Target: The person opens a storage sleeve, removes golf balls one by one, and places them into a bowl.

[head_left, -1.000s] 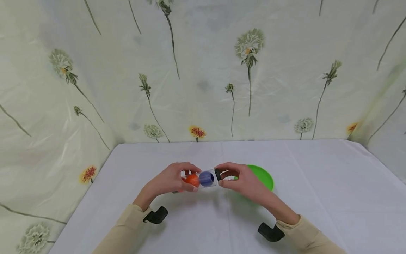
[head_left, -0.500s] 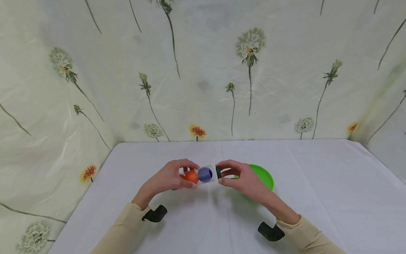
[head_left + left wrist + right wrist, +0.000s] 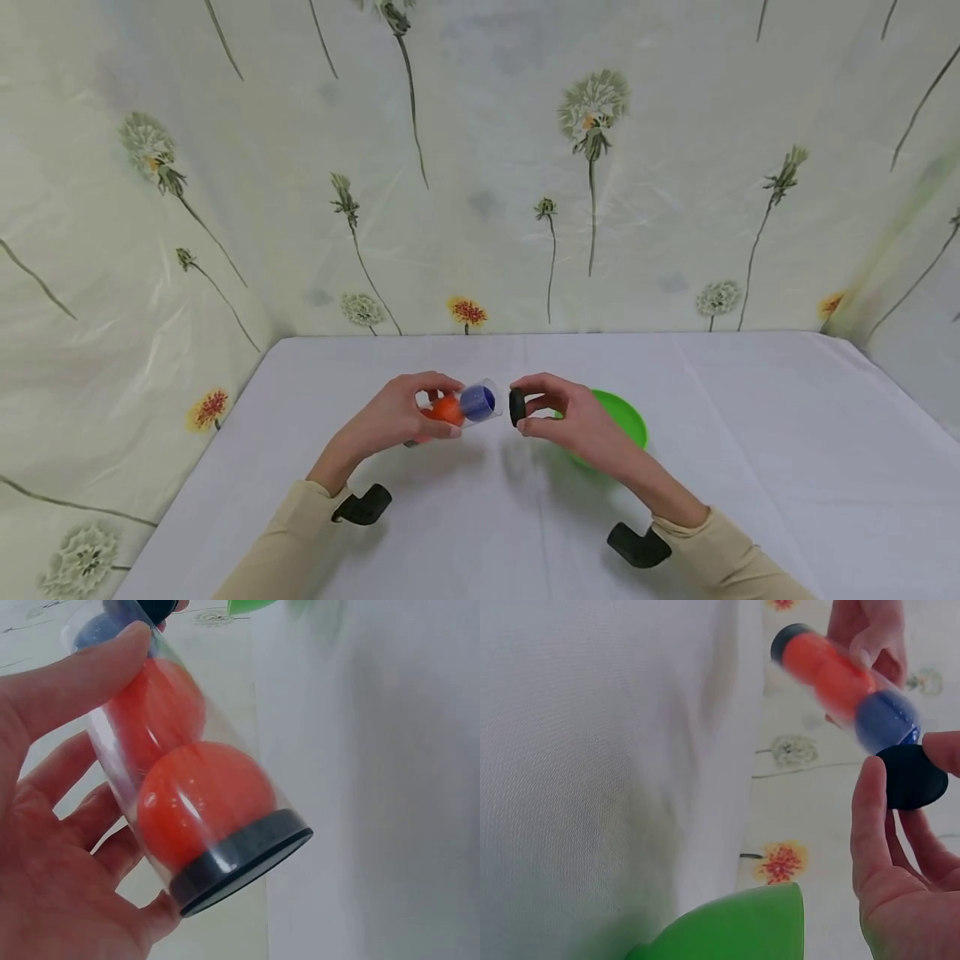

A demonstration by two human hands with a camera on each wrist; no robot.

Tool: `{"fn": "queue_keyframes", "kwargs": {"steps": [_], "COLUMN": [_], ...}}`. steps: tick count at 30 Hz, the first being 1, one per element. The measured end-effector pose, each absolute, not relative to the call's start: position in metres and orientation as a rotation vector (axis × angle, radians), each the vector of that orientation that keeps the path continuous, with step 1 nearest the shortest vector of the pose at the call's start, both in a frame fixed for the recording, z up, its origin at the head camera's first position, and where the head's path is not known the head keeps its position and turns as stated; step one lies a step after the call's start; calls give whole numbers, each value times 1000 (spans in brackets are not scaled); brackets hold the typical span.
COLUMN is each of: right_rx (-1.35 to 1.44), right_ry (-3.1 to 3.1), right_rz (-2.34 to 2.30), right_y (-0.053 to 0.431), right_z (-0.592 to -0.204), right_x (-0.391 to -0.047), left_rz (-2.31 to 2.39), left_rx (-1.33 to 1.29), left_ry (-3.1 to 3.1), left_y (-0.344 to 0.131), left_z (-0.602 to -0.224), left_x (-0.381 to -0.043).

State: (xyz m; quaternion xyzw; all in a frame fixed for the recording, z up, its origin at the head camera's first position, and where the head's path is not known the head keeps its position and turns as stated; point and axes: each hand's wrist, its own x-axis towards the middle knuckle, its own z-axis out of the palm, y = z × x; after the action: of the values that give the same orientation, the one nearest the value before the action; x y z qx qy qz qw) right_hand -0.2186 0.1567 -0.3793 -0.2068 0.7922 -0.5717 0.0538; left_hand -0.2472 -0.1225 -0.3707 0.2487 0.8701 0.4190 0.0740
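Observation:
My left hand (image 3: 393, 421) grips a clear plastic tube (image 3: 492, 393) above the table, thumb on the near side and fingers behind. Two orange balls (image 3: 206, 799) and a blue ball (image 3: 477, 403) lie in a row inside it, the blue one closest to the uncovered end. A black cap (image 3: 244, 859) closes the other end. Between thumb and fingertips, my right hand (image 3: 581, 421) pinches a round black lid (image 3: 517, 407). That lid is a short way right of the tube's uncovered mouth, apart from it in the head view.
Behind my right hand, a green bowl (image 3: 626, 417) stands on the white-covered table (image 3: 735, 467). Dandelion-printed cloth (image 3: 480, 167) hangs around the back and sides. Each wrist carries a black mount (image 3: 639, 546).
The lid has come off the tube's end, leaving a gap. My left hand has moved left and slightly up with the tube, whose mouth now tilts upward more. My right hand has hardly moved.

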Motion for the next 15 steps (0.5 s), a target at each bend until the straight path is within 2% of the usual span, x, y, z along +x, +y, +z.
{"fn": "queue_keyframes", "kwargs": {"steps": [15], "right_rx": [-628], "right_ry": [2421], "right_rz": [-1723], "right_y": [147], "right_z": [-381], "right_x": [-223], "left_rz": [1384], "left_rx": [699], "left_ry": [2566], "left_y": [-134], "left_z": [-372], "left_x": [-248]}}
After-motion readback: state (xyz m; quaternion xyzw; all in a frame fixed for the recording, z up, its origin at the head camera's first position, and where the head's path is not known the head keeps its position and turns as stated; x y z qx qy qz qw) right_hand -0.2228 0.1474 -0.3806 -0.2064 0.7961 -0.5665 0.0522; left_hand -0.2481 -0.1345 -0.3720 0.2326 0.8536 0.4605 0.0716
